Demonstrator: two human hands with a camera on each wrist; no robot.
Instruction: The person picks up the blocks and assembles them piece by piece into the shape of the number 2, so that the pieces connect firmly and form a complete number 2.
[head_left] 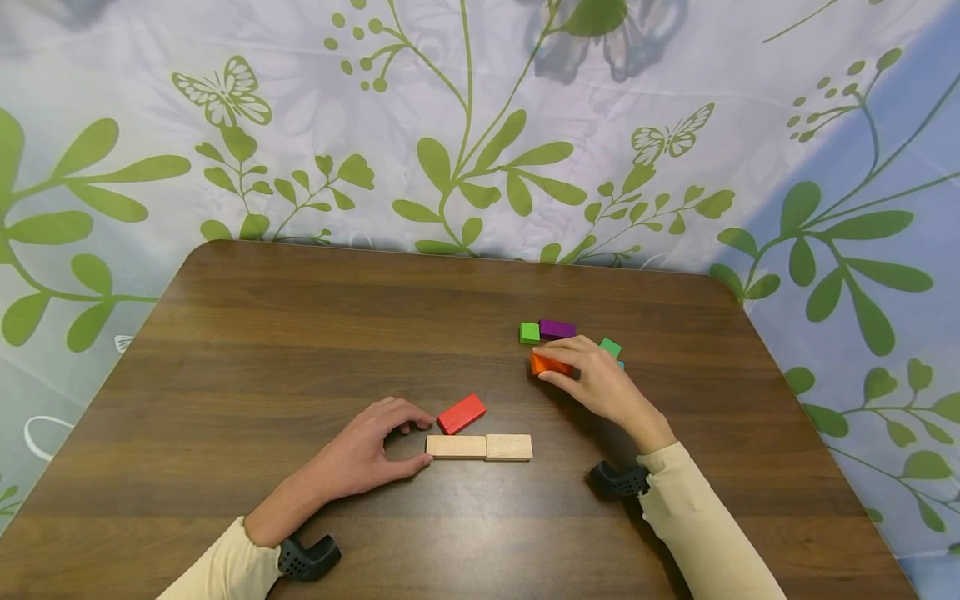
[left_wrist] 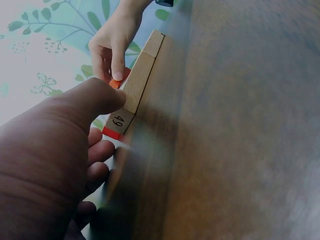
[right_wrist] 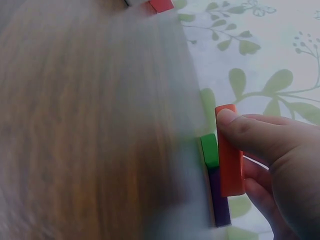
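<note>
My right hand point(head_left: 600, 379) pinches an orange block point(head_left: 550, 365) between thumb and fingers; the right wrist view shows the block point(right_wrist: 231, 155) upright in the picture, overlapping a green and a purple block behind it. My left hand point(head_left: 371, 446) lies relaxed, fingers curved and apart from the thumb. Its thumb tip is right at the left end of a plain wooden block point(head_left: 456, 447), whose end face point(left_wrist: 119, 120) bears a handwritten number. A second plain block point(head_left: 510, 447) meets it end to end. Just behind this row lies a red block point(head_left: 461, 414), slanted, close to my left fingertips.
Near the right hand, a light green block point(head_left: 529, 333) sits beside a purple block point(head_left: 557, 329). Another green block point(head_left: 611, 347) and a bit of a blue one point(head_left: 621, 365) show past the hand. The brown table point(head_left: 300, 333) ends at a leaf-patterned cloth point(head_left: 390, 108).
</note>
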